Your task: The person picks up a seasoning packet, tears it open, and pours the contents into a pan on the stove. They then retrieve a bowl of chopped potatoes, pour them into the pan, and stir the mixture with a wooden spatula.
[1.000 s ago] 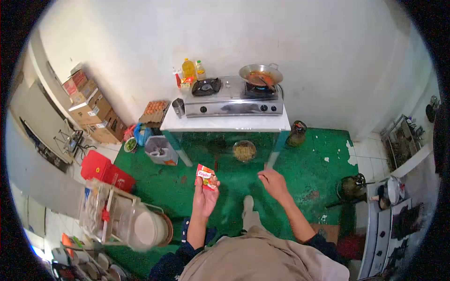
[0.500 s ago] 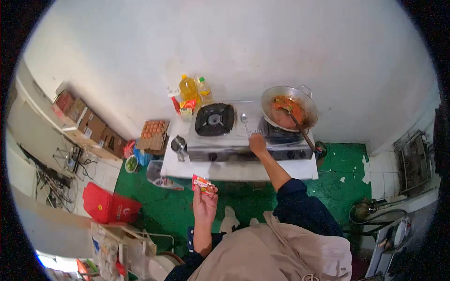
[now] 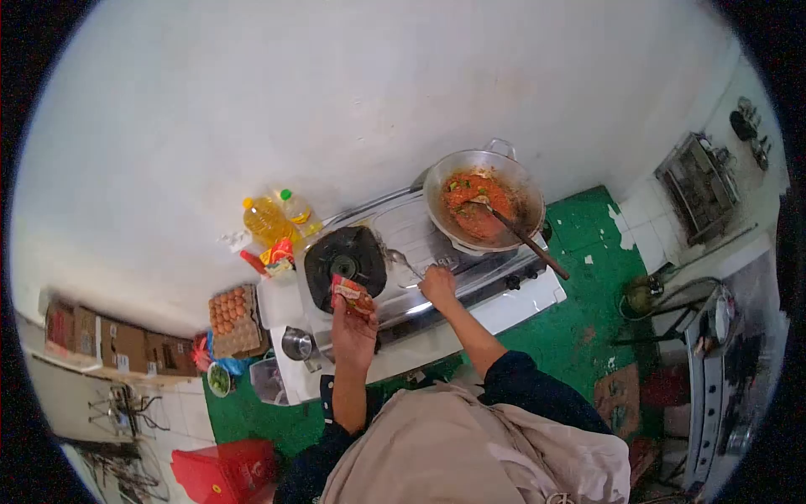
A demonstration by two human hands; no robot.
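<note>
– Left hand [image 3: 354, 340] and packet [image 3: 353, 296] have come forward since 0.5 s ago, right?
– Yes, the red packet is pinched between thumb and fingers, and just past the fingertips it overlaps the near side of the black burner [image 3: 323, 265] in view
– And the right hand [image 3: 437, 287]?
– Fingers curled together round the handle end of a spoon [image 3: 400, 259], its bowl to their left
– The pan [image 3: 522, 189]?
– Beyond those fingers, to their right, with a stirrer [image 3: 531, 245] resting in red food [image 3: 460, 189]
</note>
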